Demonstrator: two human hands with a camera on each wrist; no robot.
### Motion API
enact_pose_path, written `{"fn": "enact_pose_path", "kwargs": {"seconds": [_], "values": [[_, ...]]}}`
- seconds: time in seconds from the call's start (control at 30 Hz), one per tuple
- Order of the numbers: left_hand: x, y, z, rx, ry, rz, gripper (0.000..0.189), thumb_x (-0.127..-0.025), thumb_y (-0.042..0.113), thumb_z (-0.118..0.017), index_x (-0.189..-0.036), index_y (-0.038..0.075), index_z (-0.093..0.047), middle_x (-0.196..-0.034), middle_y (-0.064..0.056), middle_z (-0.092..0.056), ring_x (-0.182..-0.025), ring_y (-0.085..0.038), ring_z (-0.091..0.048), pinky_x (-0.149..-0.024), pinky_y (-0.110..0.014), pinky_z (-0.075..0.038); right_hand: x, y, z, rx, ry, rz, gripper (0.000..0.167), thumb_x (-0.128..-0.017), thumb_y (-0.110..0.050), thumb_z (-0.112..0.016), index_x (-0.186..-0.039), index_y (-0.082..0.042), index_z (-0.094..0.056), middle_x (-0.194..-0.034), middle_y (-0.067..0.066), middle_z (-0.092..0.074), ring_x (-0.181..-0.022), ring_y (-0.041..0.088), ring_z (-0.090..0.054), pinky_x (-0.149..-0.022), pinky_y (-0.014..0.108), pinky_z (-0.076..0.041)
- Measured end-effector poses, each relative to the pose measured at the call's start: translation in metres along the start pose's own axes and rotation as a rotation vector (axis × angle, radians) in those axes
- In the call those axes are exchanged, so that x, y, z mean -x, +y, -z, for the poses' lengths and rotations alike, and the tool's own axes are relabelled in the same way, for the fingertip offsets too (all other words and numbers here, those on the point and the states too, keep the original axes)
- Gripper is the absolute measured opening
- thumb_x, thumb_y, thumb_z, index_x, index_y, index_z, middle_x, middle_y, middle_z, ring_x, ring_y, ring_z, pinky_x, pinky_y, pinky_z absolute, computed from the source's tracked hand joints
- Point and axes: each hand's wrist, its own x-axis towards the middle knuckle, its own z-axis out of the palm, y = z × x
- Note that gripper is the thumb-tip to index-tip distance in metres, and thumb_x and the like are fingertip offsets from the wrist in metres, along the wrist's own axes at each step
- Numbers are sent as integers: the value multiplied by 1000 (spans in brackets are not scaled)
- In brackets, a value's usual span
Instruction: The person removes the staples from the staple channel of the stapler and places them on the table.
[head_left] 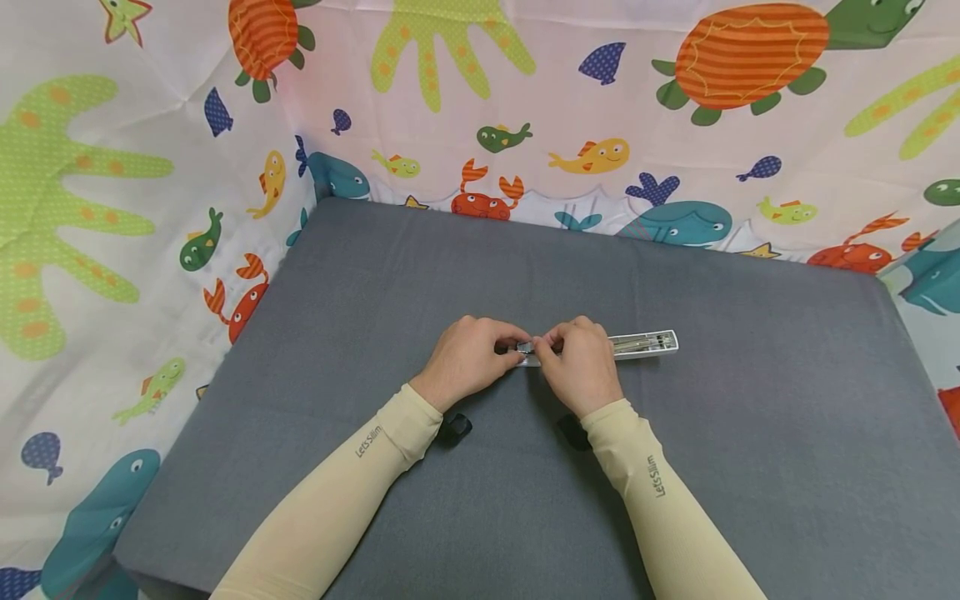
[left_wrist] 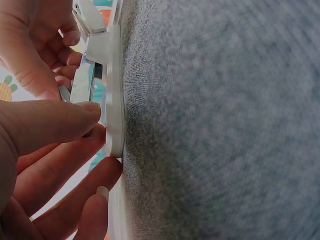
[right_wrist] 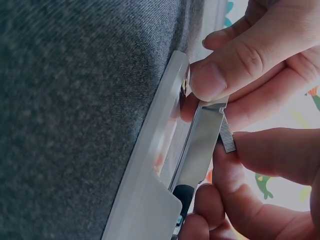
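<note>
A white stapler lies opened out on the grey cloth, its hinged top part stretching to the right. In the right wrist view, its metal magazine is raised at an angle over the white base. My left hand pinches the tip of the magazine between thumb and fingers, with another fingertip by the end of the base. Between thumb and index finger, my right hand pinches a short strip of staples, tilted against the magazine's open top. In the head view, the fingers hide the strip.
A grey cloth-covered table spreads beneath both hands. Behind it and along the left hangs a curtain printed with sea animals. Dark wrist-camera housings sit under both wrists.
</note>
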Motion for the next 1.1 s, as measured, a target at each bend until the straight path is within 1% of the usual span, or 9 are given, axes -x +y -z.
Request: {"fn": "enact_pose_path", "kwargs": {"seconds": [0.13, 0.3, 0.4, 0.6, 0.87, 1.1], "values": [[0, 0, 0, 0, -3, 3, 25, -98, 23, -81, -122, 27, -84, -105, 7, -84, -84, -4, -74, -72, -28, -58, 0, 1, 0, -8, -2, 2, 25, -101, -23, -73, -83, -7, -79, -89, 15, -67, -82, 33, -55, -80, 48, -42], [0, -1, -1, 7, -6, 5, 24, -98, 23, -81, -122, 27, -84, -104, 7, -84, -82, -3, -72, -70, -26, -57, -1, 4, 2, -18, -20, -14, 26, -103, -23, -71, -84, -7, -80, -93, 15, -70, -87, 34, -58, -84, 50, -43], [0, 0, -1, 16, -6, 4, 23, -98, 22, -81, -121, 26, -84, -104, 6, -84, -81, -3, -72, -70, -26, -57, -2, 6, 3, -15, -28, -29, 27, -103, -23, -70, -86, -6, -80, -95, 16, -70, -88, 35, -58, -84, 50, -43], [0, -1, 0, 18, 0, 5, 23, -98, 22, -81, -120, 25, -85, -103, 6, -84, -81, -4, -72, -69, -26, -56, -2, 3, 8, -12, -29, -35, 27, -104, -23, -70, -86, -4, -80, -94, 17, -68, -87, 34, -57, -84, 49, -42], [-2, 2, 1, 13, 2, 15, 22, -98, 22, -81, -119, 26, -85, -100, 8, -84, -76, -2, -69, -66, -24, -53, -1, 3, 17, -7, 5, -33, 26, -103, -23, -72, -86, -4, -80, -91, 16, -67, -87, 34, -56, -83, 49, -41], [-1, 3, 1, 14, -12, 34, 22, -98, 22, -81, -119, 25, -85, -101, 8, -84, -77, -2, -68, -67, -24, -52, 3, 9, 23, -6, 17, -50, 27, -102, -24, -72, -88, -3, -81, -92, 15, -67, -87, 34, -56, -82, 47, -40]]}}
